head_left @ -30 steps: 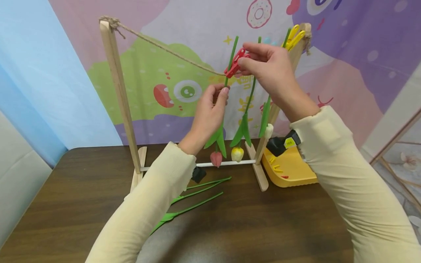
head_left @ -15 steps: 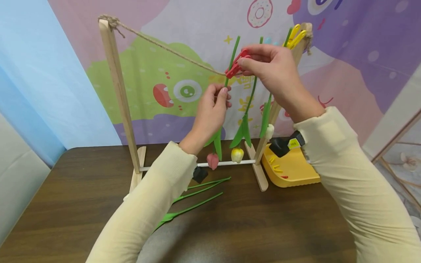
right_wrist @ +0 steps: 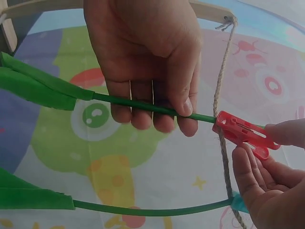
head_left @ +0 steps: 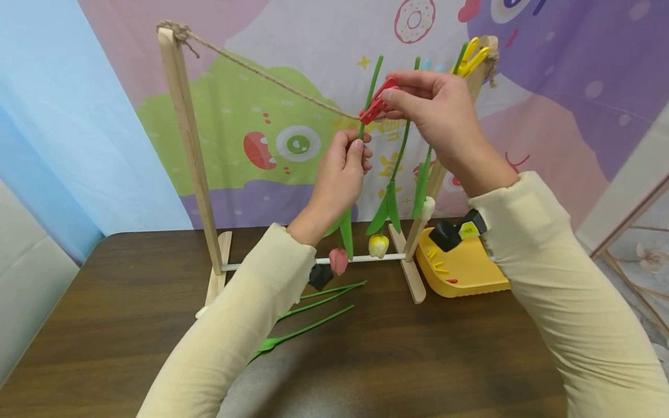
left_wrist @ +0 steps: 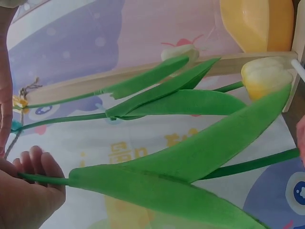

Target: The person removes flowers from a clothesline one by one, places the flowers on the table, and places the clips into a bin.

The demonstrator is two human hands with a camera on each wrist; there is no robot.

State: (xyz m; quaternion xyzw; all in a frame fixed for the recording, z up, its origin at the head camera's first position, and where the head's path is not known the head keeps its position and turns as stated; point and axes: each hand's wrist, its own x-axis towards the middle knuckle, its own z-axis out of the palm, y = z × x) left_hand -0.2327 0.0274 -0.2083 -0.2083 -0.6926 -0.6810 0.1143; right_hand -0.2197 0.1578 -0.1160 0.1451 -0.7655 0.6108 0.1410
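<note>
My left hand [head_left: 342, 168] pinches the green stem of a pink tulip [head_left: 338, 261], whose flower hangs downward. Just above it, my right hand [head_left: 436, 113] grips a red clothespin [head_left: 377, 103] between thumb and fingers. In the right wrist view the jaws of the clothespin [right_wrist: 243, 132] sit over both the stem and the twine [right_wrist: 222, 86]. Beside it hangs a yellow-white tulip [head_left: 378, 246], its stem at the twine by a blue clip [right_wrist: 239, 202]. Farther right, a white tulip [head_left: 428, 209] hangs by a yellow clothespin [head_left: 473, 58].
Wooden posts [head_left: 190, 151] carry the sagging twine, with a white rod [head_left: 376, 258] low between them. Several green stems [head_left: 313, 325] lie on the brown table [head_left: 418, 360], partly under the left sleeve. A yellow tray [head_left: 470, 278] with small clothespins stands behind the right forearm.
Both hands stay at the stem and clothespin, shifting very slightly right. The pink flower has swung a little left and down.
</note>
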